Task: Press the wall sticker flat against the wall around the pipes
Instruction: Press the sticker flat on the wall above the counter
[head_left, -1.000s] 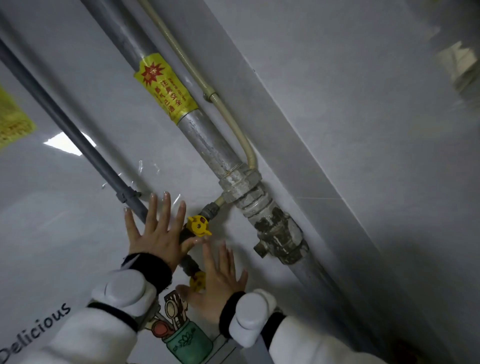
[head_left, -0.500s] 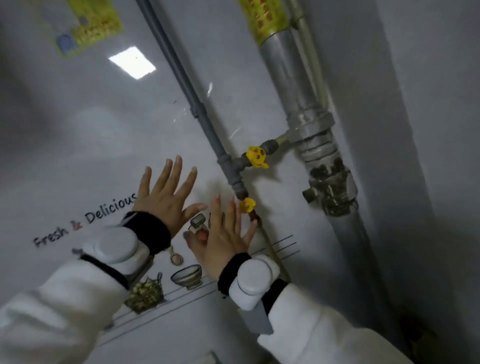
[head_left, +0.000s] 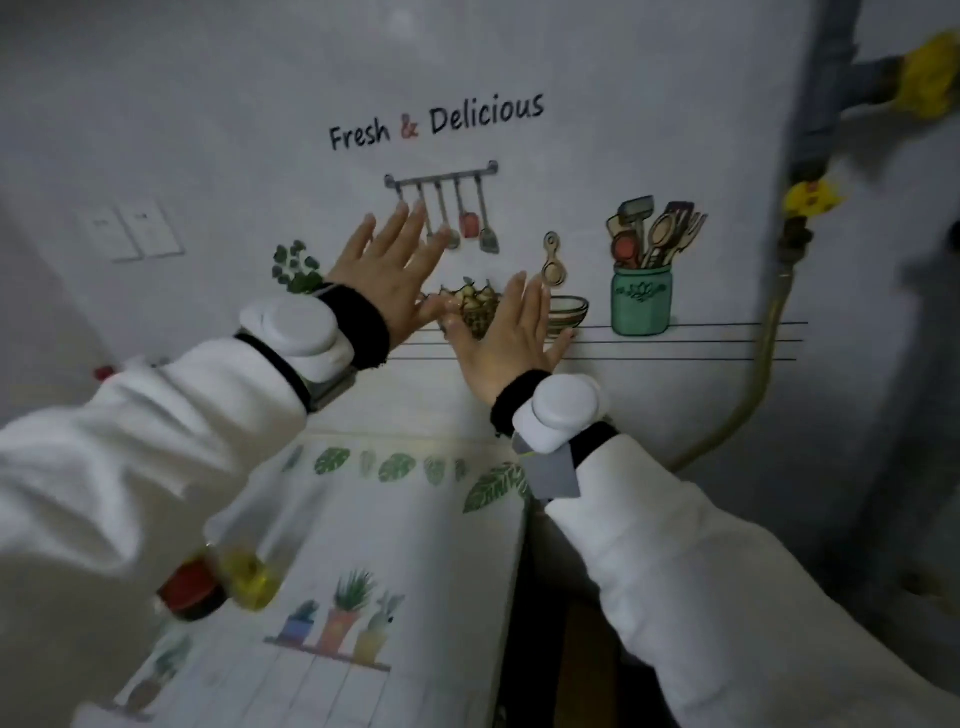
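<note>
The wall sticker (head_left: 644, 130) covers the white wall, printed with "Fresh & Delicious", hanging utensils, a fruit basket, a bowl and a green jar on shelf lines. My left hand (head_left: 395, 275) lies flat on it with fingers spread, over the utensil rack's lower left. My right hand (head_left: 509, 338) presses flat on the shelf lines beside the basket and bowl. Both hands hold nothing. At the far right a grey pipe (head_left: 818, 104) with yellow valve handles (head_left: 810, 197) runs down the wall, and a brass hose (head_left: 763, 374) curves below it.
A counter (head_left: 415, 545) with a leaf and plant pattern runs under my arms. On its left stand a red-capped jar (head_left: 189, 587) and a yellow-liquid bottle (head_left: 254, 571). Wall switches (head_left: 135, 228) sit at the left. A dark gap lies right of the counter.
Both hands have slid down and left along the wall, away from the pipes. The view has dropped with them, so the sticker's whole picture and the counter now show.
</note>
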